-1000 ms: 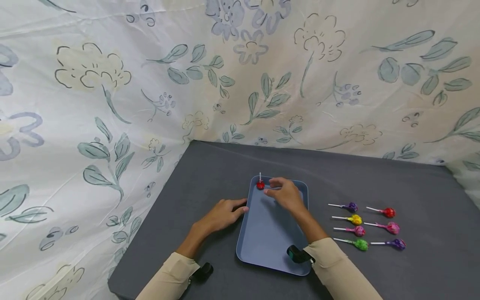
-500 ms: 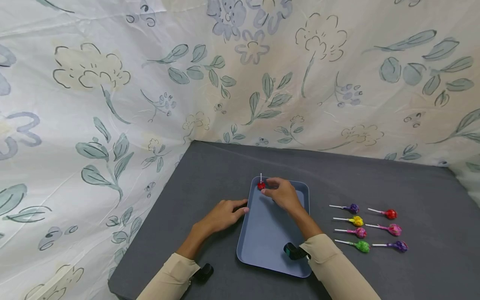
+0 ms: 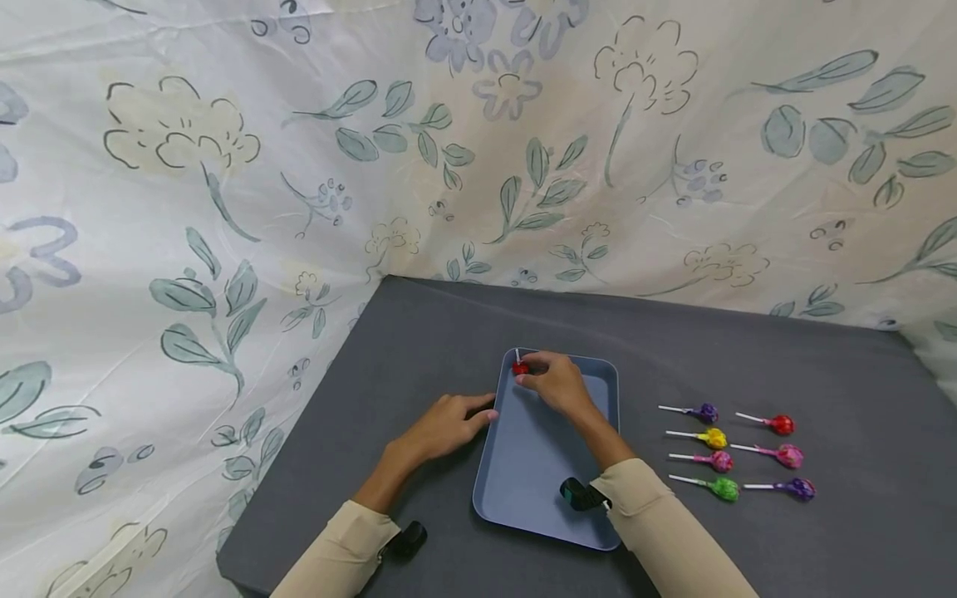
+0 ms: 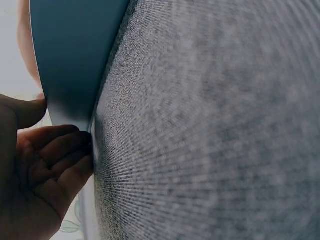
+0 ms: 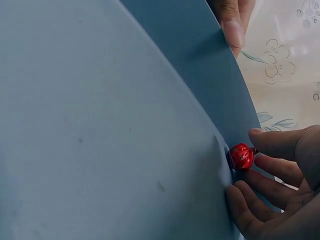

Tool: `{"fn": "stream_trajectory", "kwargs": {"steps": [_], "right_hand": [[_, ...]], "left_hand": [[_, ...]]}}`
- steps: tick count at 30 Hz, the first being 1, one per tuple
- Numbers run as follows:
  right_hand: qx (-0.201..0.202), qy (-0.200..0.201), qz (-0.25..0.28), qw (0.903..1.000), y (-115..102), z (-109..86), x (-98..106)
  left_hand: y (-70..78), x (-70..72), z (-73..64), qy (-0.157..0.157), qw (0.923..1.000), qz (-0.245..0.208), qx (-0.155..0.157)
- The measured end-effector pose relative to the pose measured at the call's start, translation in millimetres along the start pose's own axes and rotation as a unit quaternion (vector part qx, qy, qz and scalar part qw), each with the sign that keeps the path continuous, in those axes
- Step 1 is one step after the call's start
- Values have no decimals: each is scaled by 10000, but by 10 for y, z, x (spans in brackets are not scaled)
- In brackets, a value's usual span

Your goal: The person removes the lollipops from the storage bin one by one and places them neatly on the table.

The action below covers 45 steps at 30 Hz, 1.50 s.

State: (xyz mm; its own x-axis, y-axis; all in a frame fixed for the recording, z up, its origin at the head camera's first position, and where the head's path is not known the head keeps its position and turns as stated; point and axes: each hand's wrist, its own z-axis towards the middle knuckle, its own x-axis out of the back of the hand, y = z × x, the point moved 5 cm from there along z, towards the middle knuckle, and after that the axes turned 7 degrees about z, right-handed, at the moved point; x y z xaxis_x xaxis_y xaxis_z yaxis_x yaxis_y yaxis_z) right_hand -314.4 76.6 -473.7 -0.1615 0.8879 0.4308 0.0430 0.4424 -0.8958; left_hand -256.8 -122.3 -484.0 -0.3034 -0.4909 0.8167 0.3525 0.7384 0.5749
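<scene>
A red-wrapped lollipop leans at the far left corner of a blue-grey tray, its stick up over the rim. My right hand reaches over the tray, its fingertips right at the lollipop. In the right wrist view, thumb and fingers lie around the lollipop without visibly closing on its stick. My left hand holds the tray's left edge. There the thumb lies at the rim and the bent fingers are against the outer wall.
Right of the tray, several lollipops lie on the dark grey tabletop: purple, yellow, pink, green and red among them. A floral curtain hangs behind and at the left.
My right hand has moved left to the red lollipop, which has shifted slightly toward the tray's left side. The left hand stays at the tray's edge.
</scene>
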Motion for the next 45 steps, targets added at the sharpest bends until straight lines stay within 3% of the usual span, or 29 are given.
{"fn": "stream_trajectory", "kwargs": {"steps": [26, 39, 45], "right_hand": [[307, -50, -633, 9975, -12, -12, -105], [-59, -15, 178, 9998, 9, -89, 72], [-2, -73, 134, 9999, -18, -133, 187]], "left_hand": [[89, 6, 13, -34, 10000, -20, 16], [82, 19, -22, -27, 10000, -73, 46], [78, 38, -31, 10, 9999, -94, 57]]}}
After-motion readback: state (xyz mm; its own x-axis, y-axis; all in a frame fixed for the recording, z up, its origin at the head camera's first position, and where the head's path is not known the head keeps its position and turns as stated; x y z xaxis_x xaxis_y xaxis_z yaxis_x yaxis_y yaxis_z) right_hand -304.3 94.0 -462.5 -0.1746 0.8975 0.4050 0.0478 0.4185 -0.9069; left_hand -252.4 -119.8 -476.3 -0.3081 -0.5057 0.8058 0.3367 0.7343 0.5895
